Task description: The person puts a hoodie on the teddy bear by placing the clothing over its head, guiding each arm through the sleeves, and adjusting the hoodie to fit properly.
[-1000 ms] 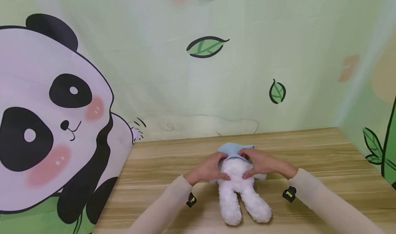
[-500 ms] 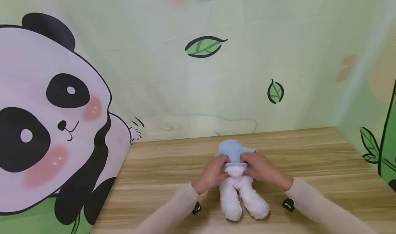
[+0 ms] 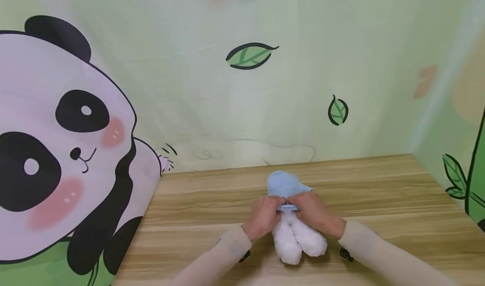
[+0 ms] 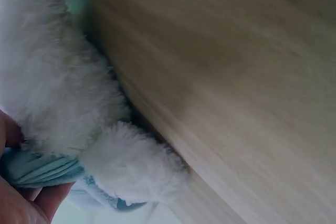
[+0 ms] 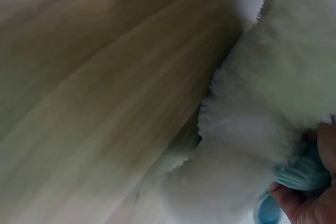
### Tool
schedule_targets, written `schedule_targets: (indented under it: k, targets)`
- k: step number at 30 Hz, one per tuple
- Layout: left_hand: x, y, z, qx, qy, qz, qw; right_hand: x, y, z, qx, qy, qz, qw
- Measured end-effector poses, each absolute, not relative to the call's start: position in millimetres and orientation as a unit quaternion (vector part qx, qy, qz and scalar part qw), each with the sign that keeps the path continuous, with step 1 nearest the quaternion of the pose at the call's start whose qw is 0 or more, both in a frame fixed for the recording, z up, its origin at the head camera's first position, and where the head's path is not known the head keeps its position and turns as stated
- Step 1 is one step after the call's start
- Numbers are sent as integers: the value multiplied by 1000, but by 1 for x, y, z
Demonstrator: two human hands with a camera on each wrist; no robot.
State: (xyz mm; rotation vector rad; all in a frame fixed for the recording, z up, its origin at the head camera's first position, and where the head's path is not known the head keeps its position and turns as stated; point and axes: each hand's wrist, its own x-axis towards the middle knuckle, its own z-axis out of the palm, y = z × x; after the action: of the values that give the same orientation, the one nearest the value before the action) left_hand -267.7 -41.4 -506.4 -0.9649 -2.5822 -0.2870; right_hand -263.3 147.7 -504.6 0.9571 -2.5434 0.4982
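Note:
A white fluffy plush toy (image 3: 289,239) lies on the table, its two legs pointing toward me. Light blue cloth (image 3: 282,184), seemingly a small doll garment, covers its upper part; the toy's head is hidden. My left hand (image 3: 264,214) pinches the cloth's hem on one side, and my right hand (image 3: 313,212) pinches it close by on the other. In the left wrist view, bunched blue cloth (image 4: 47,169) sits between thumb and fingers against the white fur (image 4: 63,87). The right wrist view likewise has gathered cloth (image 5: 302,171) held beside the fur (image 5: 252,124).
The wood-grain table (image 3: 212,193) extends to both sides of the toy. Behind it hangs a pale green backdrop (image 3: 182,88) with leaf prints, and a large printed panda (image 3: 94,75) fills the left side.
Both hands have drawn the blue cloth down toward me over the white body and come closer together. Less of the torso shows now, and the legs have shifted slightly.

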Motion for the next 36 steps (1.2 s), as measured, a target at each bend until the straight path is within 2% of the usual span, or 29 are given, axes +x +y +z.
schedule_targets:
  k: [4,10,13,21,26,31,36]
  targets:
    - [-269,-44,-504,-340,-919,-102,172,-262,142,-505,324,-909,161,210]
    - [-270,-49,-492,-353,-917,-135,127,-261,143,-502,310,-898,151,275]
    - [-268,-52,-492,-353,-916,-150,117,-260,144,-503,307,-897,158,276]
    - [-265,-54,-497,-344,-914,-173,130,-261,148,-505,343,-892,197,218]
    - [-263,-49,-502,-334,-919,-159,137,-262,151,-509,352,-885,257,161]
    - [-263,-50,-502,-335,-916,-184,122,-260,155,-504,356,-886,275,110]
    - [-262,-57,-499,-357,-907,-202,92,-255,158,-500,361,-898,233,96]
